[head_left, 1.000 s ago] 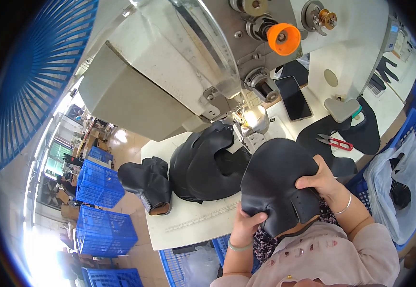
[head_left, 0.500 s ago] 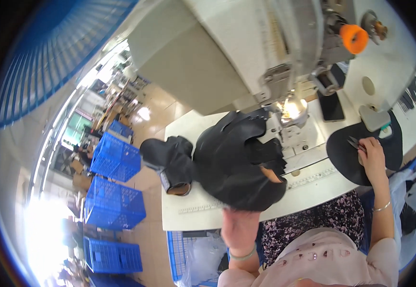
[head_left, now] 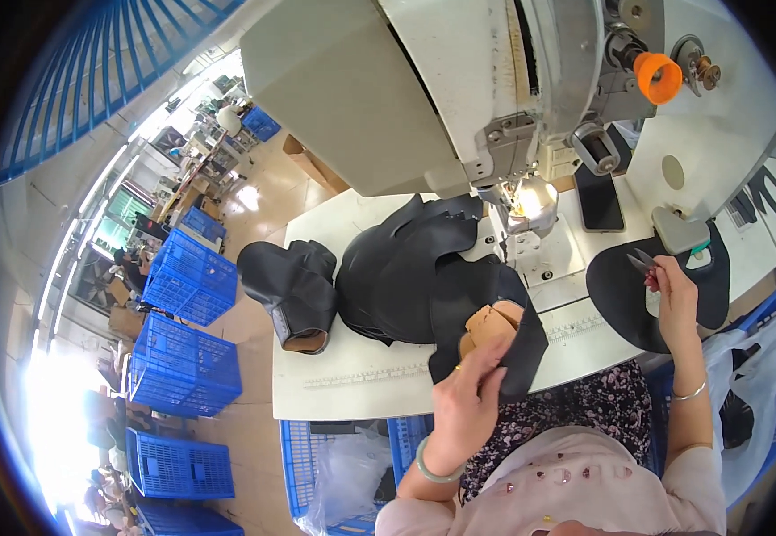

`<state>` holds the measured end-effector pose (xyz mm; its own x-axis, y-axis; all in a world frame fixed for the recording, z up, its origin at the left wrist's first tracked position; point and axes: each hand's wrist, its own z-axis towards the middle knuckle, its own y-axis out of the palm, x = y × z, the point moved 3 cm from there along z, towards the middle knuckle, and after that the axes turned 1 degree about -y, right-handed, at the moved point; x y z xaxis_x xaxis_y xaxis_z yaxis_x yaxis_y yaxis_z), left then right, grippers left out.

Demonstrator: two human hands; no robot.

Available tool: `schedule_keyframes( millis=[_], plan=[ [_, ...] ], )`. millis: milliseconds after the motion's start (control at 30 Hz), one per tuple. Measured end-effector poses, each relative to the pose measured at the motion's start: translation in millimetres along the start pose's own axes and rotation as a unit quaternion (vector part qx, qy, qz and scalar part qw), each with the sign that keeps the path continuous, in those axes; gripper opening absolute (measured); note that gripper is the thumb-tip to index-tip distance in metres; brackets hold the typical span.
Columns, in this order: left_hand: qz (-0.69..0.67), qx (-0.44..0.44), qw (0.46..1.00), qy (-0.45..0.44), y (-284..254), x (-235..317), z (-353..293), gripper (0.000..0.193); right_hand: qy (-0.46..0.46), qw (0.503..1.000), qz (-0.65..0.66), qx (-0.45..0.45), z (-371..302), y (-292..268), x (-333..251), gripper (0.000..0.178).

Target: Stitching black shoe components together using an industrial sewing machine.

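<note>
My left hand [head_left: 473, 402] pinches a black leather piece [head_left: 524, 364] by its tan-lined opening at the table's front edge. The piece folds up to show the tan inside, and its far end overlaps a pile of black leather pieces [head_left: 383, 286]. At the right, my right hand [head_left: 676, 295] is closed round small thread snips [head_left: 642, 261], their pointed blades sticking out beyond the fingers. Under that hand is a flat rounded black piece [head_left: 616, 290] with a pale opening. The sewing machine's lit needle area [head_left: 531, 201] lies beyond the leather.
Another tan-lined black piece [head_left: 297, 290] lies at the table's left end. A ruler strip [head_left: 366, 375] runs along the white table [head_left: 294, 393]. Beside the machine is a phone [head_left: 600, 201]. Blue crates [head_left: 183, 366] line the floor at left; a plastic bag [head_left: 343, 482] hangs below the table.
My left hand has moved from below the leather onto its tan-lined part, and that piece is now folded up toward me. My right hand still holds the snips. The view has shifted slightly.
</note>
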<state>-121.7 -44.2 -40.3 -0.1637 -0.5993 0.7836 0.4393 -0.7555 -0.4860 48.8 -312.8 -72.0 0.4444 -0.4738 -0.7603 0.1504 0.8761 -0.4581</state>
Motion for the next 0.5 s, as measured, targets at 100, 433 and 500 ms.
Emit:
schedule_keyframes(
  millis=[100,433,500],
  plan=[
    [0.033,0.053,0.998,0.029,-12.7,11.4,-0.8,0.028,-0.015,0.993,0.047,-0.104,1.3,3.0,-32.6,0.012],
    [-0.013,-0.040,0.994,0.099,-75.4,35.3,11.5,0.028,-0.211,0.877,0.119,-0.414,2.1,41.8,-142.7,0.035],
    [-0.038,-0.064,0.991,0.114,-74.7,35.6,15.5,0.030,-0.237,0.863,0.114,-0.431,-0.8,45.8,-151.5,0.036]
  ],
)
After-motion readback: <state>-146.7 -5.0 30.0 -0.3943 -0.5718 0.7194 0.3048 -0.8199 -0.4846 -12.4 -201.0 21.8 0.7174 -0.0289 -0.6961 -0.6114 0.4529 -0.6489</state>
